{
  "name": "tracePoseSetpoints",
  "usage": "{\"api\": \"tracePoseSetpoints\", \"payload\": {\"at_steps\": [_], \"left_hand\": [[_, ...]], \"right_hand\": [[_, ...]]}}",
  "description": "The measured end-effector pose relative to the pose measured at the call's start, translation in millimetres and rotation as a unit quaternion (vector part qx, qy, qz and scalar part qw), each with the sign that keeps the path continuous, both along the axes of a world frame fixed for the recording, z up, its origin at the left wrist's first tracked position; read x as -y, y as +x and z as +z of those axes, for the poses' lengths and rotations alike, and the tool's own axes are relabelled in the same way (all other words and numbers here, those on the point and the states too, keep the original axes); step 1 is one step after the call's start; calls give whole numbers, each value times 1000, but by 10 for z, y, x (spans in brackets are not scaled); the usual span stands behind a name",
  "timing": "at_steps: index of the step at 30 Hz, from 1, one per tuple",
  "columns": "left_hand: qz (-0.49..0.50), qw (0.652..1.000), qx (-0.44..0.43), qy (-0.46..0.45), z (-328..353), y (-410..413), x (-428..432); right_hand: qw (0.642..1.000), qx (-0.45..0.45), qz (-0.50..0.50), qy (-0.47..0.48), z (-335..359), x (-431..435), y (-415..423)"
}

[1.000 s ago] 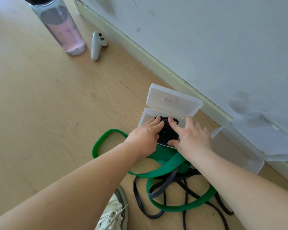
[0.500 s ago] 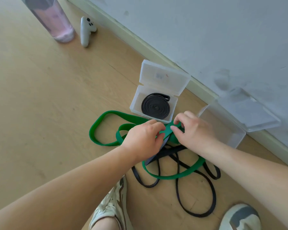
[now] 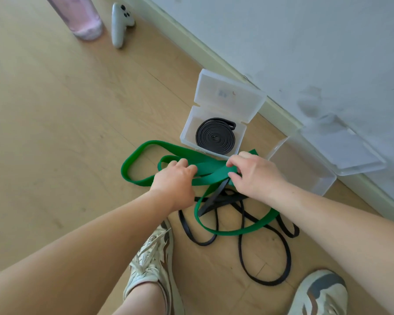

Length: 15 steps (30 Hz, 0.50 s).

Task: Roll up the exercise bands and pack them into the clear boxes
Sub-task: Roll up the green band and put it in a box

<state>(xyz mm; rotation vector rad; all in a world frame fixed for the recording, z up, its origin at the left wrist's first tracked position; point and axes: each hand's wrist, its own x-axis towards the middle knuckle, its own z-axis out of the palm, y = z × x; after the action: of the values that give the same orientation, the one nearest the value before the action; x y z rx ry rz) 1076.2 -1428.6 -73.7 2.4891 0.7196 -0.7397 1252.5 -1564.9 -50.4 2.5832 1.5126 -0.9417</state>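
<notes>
Fingers (image 3: 183,163) of left hand (image 3: 175,178) curl round green band (image 3: 210,175); right hand (image 3: 253,176) pinches it likewise. Band lies at 6 o'clock of small clear box (image 3: 187,130) holding rolled black band (image 3: 215,138). Second clear box (image 3: 305,171) at 4 o'clock.

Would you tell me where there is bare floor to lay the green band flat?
Bare floor stretches left of the green band, toward the bottle and controller. The larger clear box is empty. Crowded: the black bands tangled between the shoes.
</notes>
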Motion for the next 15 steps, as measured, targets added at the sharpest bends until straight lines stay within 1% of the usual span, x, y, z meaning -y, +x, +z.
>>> {"api": "tracePoseSetpoints", "payload": {"at_steps": [3, 5, 7, 9, 10, 12, 14, 15], "left_hand": [[-20, 999, -23, 45, -49, -132, -121], [-20, 997, -5, 81, -46, -178, -192], [11, 995, 38, 87, 15, -145, -258], [39, 991, 103, 81, 140, -65, -299], [48, 986, 138, 75, 234, -4, -309], [65, 979, 192, 25, 470, 131, -299], [91, 969, 219, -63, 761, 235, -282], [97, 964, 227, -99, 911, 278, -278]], "right_hand": [[1000, -26, 11, -10, -22, -140, -87], [999, -46, -4, -2, 2, -229, -128], [997, -71, -9, -6, 70, -312, -148], [995, -97, -5, -20, 161, -374, -175], [994, -108, -20, -13, 202, -385, -181], [988, -121, -85, 44, 307, -376, -150], [969, -140, -165, 117, 521, -357, -82], [961, -146, -189, 142, 676, -339, -31]]}}
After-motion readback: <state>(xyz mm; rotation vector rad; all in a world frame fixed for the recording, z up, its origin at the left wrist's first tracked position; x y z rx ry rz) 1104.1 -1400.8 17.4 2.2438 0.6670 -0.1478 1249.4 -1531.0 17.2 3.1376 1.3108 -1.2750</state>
